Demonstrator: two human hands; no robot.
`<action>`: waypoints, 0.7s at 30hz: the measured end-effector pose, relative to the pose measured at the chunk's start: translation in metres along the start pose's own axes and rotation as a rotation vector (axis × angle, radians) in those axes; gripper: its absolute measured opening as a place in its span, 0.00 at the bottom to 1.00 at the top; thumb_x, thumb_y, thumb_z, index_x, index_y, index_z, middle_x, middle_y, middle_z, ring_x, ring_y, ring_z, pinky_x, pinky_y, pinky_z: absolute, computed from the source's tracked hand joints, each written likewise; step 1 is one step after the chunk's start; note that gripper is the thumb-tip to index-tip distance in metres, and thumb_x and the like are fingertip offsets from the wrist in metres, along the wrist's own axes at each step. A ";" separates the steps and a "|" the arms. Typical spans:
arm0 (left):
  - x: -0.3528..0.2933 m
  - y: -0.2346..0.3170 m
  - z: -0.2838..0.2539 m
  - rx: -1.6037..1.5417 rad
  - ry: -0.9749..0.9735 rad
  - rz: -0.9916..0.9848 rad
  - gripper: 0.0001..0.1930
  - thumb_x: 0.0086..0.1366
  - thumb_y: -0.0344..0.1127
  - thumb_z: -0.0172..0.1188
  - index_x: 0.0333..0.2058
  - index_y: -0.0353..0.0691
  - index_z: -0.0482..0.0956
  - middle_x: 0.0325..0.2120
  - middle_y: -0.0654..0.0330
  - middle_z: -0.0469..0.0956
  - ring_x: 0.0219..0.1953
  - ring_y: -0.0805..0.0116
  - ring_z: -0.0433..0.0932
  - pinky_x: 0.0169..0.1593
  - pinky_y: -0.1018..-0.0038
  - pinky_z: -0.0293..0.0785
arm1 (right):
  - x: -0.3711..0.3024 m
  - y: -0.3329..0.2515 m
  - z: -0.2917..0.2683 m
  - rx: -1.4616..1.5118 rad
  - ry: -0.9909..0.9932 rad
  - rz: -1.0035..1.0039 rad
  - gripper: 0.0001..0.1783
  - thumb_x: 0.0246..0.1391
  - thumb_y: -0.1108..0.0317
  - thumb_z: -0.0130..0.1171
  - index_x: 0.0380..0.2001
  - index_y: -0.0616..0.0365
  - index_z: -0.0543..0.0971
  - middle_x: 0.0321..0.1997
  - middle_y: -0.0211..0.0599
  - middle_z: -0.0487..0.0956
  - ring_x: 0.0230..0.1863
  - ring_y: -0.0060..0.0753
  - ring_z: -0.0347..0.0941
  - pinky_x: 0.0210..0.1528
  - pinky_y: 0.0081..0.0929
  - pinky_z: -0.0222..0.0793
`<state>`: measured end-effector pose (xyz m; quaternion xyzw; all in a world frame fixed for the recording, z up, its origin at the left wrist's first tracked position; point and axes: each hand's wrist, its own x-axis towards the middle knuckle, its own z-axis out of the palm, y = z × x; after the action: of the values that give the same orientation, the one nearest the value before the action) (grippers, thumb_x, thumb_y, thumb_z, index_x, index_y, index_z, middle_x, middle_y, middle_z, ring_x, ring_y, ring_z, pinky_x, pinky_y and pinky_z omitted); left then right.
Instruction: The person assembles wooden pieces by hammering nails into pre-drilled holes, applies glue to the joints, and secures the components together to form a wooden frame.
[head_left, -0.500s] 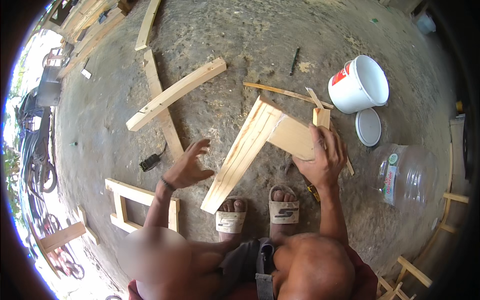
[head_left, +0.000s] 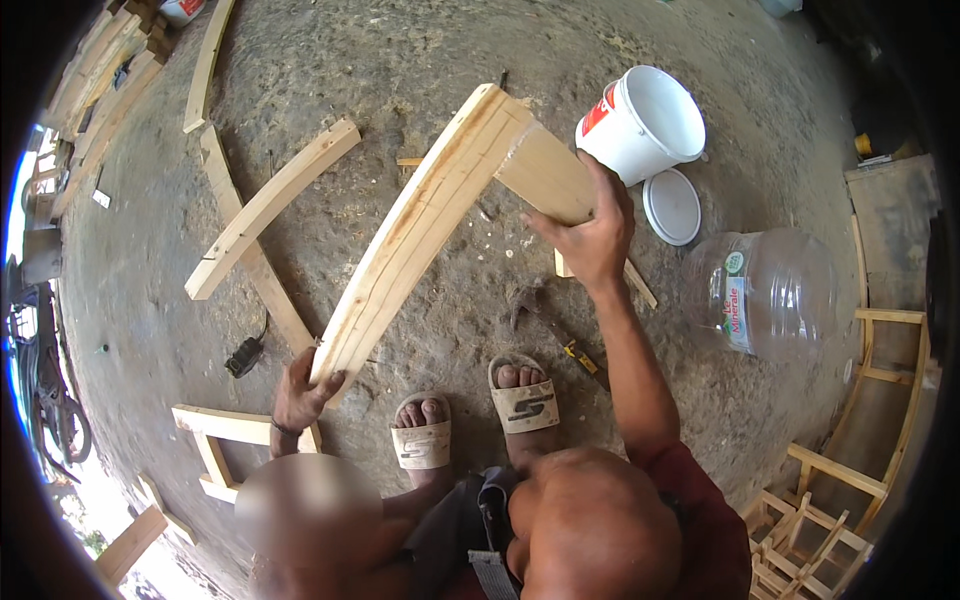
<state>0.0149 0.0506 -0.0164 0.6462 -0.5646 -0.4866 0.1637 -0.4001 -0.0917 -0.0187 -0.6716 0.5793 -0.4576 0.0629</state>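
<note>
Two joined pieces of wood form an angled frame held up in front of me: a long beam (head_left: 420, 220) with pencil-like lines, and a shorter, wider board (head_left: 545, 172) meeting its far end. My left hand (head_left: 303, 395) is closed round the beam's near left end. My right hand (head_left: 590, 225) grips the free end of the board, thumb on the near side and fingers over the far side. Below the frame, a hammer (head_left: 575, 350) lies on the floor beyond my sandalled feet, and a small piece of wood shows partly under my right hand.
To the left, a loose beam (head_left: 275, 205) lies across a flat plank (head_left: 255, 255), near a black object (head_left: 243, 356) with a cord. A small wooden frame (head_left: 225, 422) rests nearer. On the right are a white bucket (head_left: 640, 125), its lid (head_left: 672, 207) and a large clear bottle (head_left: 790, 290).
My left hand, open in the air before, has closed on the beam's near end. The frame appears raised and larger. The whole view has shifted, so floor things sit further left.
</note>
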 end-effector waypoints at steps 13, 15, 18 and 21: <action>-0.025 -0.021 0.012 -0.682 0.278 0.143 0.47 0.48 0.73 0.67 0.43 0.26 0.77 0.30 0.51 0.82 0.34 0.58 0.85 0.37 0.64 0.83 | -0.073 0.092 0.022 -0.357 -0.356 0.531 0.40 0.47 0.52 0.71 0.59 0.60 0.71 0.52 0.54 0.76 0.53 0.56 0.74 0.54 0.47 0.70; -0.017 -0.010 -0.010 -0.764 0.282 0.211 0.44 0.53 0.71 0.64 0.45 0.28 0.75 0.33 0.50 0.81 0.38 0.56 0.83 0.40 0.62 0.82 | -0.071 0.095 0.031 -0.351 -0.356 0.567 0.39 0.46 0.53 0.72 0.59 0.59 0.71 0.52 0.53 0.76 0.52 0.55 0.74 0.54 0.47 0.70; -0.003 0.001 -0.037 -0.845 0.299 0.236 0.35 0.62 0.64 0.60 0.48 0.32 0.73 0.35 0.51 0.80 0.36 0.58 0.82 0.39 0.63 0.80 | -0.068 0.090 0.033 -0.237 -0.353 0.532 0.35 0.41 0.59 0.71 0.52 0.58 0.70 0.49 0.53 0.75 0.54 0.55 0.72 0.54 0.47 0.69; 0.003 -0.036 -0.053 -0.899 0.530 0.112 0.31 0.66 0.60 0.58 0.46 0.32 0.75 0.32 0.53 0.80 0.32 0.63 0.82 0.36 0.68 0.81 | -0.069 0.070 0.040 -0.227 -0.391 0.291 0.32 0.38 0.64 0.69 0.47 0.57 0.67 0.48 0.52 0.75 0.51 0.57 0.73 0.50 0.49 0.70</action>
<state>0.0786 0.0415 -0.0203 0.5819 -0.2731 -0.4913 0.5877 -0.4169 -0.0743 -0.1219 -0.6597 0.6942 -0.2372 0.1631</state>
